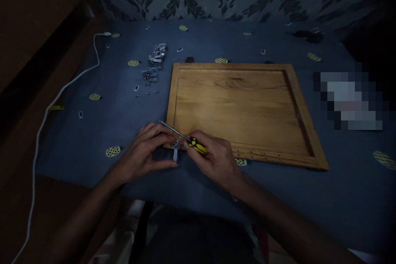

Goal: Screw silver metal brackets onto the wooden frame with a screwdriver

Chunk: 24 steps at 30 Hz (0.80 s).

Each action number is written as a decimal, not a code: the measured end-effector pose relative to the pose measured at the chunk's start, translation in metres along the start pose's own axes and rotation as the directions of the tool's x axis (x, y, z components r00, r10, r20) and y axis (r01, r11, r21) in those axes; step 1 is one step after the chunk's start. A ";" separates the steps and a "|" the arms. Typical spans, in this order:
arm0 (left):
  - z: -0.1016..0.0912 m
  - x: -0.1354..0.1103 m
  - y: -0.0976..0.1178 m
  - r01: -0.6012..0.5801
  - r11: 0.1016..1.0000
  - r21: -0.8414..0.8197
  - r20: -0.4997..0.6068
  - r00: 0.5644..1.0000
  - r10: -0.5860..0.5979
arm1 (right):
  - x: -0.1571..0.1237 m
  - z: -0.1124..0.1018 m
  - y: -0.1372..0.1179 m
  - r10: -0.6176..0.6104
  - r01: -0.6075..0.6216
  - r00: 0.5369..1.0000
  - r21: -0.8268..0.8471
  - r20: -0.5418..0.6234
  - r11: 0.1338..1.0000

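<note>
At the near left corner of a framed wooden panel (229, 103), a metal cabinet hinge (175, 148) sits with its arm reaching over the near edge. My left hand (145, 148) lies around the hinge from the left, open, its fingertips by the hinge's upper end and its thumb stretched out near the arm's lower end. In my right hand (213, 154) is a screwdriver (198, 146) with a yellow and black handle, its shaft pointing up and left over the panel. The right fingertips are close to the hinge, and whether they pinch a screw is hidden.
Several more metal hinges (157, 55) lie beyond the panel's left side, with small screws (147, 93) nearer. A white cable (63, 88) runs down the left of the blue pineapple-print cloth (117, 123). A dark object (309, 35) rests at the back right, and a blurred-out item (349, 101) lies right.
</note>
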<state>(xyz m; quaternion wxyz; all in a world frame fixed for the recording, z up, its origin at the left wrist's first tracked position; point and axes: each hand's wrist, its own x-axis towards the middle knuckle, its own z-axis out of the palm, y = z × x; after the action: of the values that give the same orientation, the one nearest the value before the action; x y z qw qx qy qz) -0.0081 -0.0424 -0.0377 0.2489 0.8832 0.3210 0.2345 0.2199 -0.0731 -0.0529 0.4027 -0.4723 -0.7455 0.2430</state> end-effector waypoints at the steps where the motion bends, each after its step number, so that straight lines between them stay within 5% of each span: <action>1: 0.000 0.000 0.000 -0.004 1.000 -0.003 -0.006 1.000 0.004 | 0.001 0.000 -0.001 0.013 -0.013 1.000 0.012 0.001 1.000; 6: 0.003 -0.001 -0.003 0.000 1.000 -0.004 -0.014 1.000 0.000 | 0.009 -0.006 -0.005 0.204 -0.202 0.979 0.128 0.000 0.971; 9: 0.002 -0.002 -0.003 0.024 1.000 -0.001 0.001 1.000 -0.024 | 0.018 -0.019 -0.002 0.259 -0.258 0.966 0.038 -0.012 0.965; 17: 0.002 -0.002 -0.001 0.061 0.998 -0.025 0.018 0.998 -0.060 | 0.031 -0.037 0.041 0.064 -0.010 0.994 -0.490 0.093 0.872; 24: 0.002 0.000 0.002 0.083 0.997 -0.008 0.049 0.995 -0.082 | 0.034 -0.038 0.060 -0.048 0.067 0.998 -0.555 0.049 0.829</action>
<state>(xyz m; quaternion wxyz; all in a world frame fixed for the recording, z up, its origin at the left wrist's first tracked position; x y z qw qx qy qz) -0.0066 -0.0446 -0.0377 0.2704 0.8733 0.3500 0.2042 0.2739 -0.0167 -0.0638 0.2429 -0.5421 -0.8044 0.0115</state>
